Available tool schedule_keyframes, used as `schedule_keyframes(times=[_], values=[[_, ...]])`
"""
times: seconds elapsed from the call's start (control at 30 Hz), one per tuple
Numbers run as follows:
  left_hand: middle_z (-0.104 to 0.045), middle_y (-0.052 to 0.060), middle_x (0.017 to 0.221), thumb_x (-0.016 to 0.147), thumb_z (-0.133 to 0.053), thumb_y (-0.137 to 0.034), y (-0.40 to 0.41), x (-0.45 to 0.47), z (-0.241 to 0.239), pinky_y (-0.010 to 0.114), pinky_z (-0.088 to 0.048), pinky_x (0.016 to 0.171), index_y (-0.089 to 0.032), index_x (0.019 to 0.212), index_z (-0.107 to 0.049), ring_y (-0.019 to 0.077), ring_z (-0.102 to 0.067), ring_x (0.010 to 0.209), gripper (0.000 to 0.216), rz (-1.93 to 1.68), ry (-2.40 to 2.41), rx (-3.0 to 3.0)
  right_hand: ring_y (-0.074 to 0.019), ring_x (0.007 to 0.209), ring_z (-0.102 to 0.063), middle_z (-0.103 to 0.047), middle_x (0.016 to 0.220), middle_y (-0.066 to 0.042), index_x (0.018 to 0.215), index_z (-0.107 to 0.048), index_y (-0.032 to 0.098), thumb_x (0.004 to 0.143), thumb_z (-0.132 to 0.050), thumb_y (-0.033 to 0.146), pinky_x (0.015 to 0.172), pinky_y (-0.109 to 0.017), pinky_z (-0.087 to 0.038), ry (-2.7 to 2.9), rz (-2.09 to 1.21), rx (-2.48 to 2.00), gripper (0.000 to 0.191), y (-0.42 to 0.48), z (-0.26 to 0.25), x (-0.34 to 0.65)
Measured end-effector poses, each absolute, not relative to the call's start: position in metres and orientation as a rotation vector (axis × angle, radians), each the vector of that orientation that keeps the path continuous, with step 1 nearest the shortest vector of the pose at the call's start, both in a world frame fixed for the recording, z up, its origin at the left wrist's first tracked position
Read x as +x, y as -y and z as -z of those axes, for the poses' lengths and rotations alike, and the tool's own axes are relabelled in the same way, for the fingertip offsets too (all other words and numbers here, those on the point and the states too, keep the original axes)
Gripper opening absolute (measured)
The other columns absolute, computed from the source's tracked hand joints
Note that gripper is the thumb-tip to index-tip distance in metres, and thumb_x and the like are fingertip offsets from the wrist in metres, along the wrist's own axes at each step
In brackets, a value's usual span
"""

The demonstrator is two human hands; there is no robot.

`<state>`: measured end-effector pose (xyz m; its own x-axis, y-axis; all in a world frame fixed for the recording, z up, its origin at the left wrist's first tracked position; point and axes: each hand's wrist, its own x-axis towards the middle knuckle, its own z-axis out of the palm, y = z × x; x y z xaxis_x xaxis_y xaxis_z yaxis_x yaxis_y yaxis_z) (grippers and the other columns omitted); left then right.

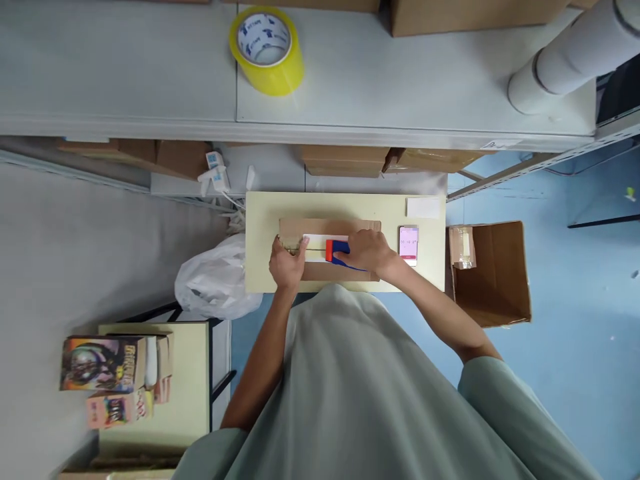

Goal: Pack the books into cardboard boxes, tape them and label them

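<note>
A flat brown cardboard box (330, 272) lies on the pale yellow table. My left hand (289, 263) grips its left end, thumb and fingers spread around the edge with tape between them. My right hand (369, 253) is closed around a blue and red tape dispenser (340, 252), which rests on the middle of the box. A white strip, perhaps a label (320, 239), and a clear band of tape run along the top of the box, partly covered by the dispenser and my right hand.
On the table (260, 213), a phone (409, 243) lies to the right. An open carton (493, 267) stands at right. A white plastic bag (215, 280) hangs at left, above stacked boxes (100, 363). A yellow tape roll (273, 73) sits on the shelf (150, 67) ahead.
</note>
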<state>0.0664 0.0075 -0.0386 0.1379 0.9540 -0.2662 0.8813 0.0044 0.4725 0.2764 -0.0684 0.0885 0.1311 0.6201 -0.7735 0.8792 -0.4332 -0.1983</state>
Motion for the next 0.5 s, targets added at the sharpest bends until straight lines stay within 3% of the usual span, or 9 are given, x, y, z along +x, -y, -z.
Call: schedule_keyframes(times=[0.17,0.37,0.5], values=[[-0.071,0.028,0.140,0.102,-0.054,-0.068,-0.007,0.070,0.040,0.050,-0.052,0.107,-0.011,0.143,-0.061,0.0432,-0.068,0.132,0.070,-0.138,-1.776,1.912,-0.0387,0.113,-0.073,-0.079,0.117,-0.022,0.120,-0.078,0.014,0.105,-0.053,0.067,0.088,-0.040,-0.055,-1.566,1.292,2.137,0.061,0.090,-0.105,0.298],[-0.069,0.028,0.142,0.102,-0.051,-0.069,-0.007,0.071,0.044,0.051,-0.052,0.107,-0.013,0.143,-0.059,0.0447,-0.065,0.135,0.070,-0.121,-1.792,1.920,-0.0289,0.071,-0.071,-0.069,0.067,-0.011,0.075,-0.071,0.021,0.095,-0.058,0.082,0.065,-0.037,-0.049,-1.360,1.397,2.233,0.066,0.168,-0.140,0.384],[-0.068,0.027,0.142,0.102,-0.051,-0.070,-0.007,0.071,0.047,0.050,-0.052,0.107,-0.013,0.143,-0.059,0.0442,-0.064,0.136,0.070,-0.132,-1.786,1.920,-0.0219,0.057,-0.064,-0.066,0.060,-0.006,0.069,-0.066,0.022,0.091,-0.059,0.087,0.058,-0.034,-0.044,-1.200,1.516,2.259,0.068,0.207,-0.137,0.429]])
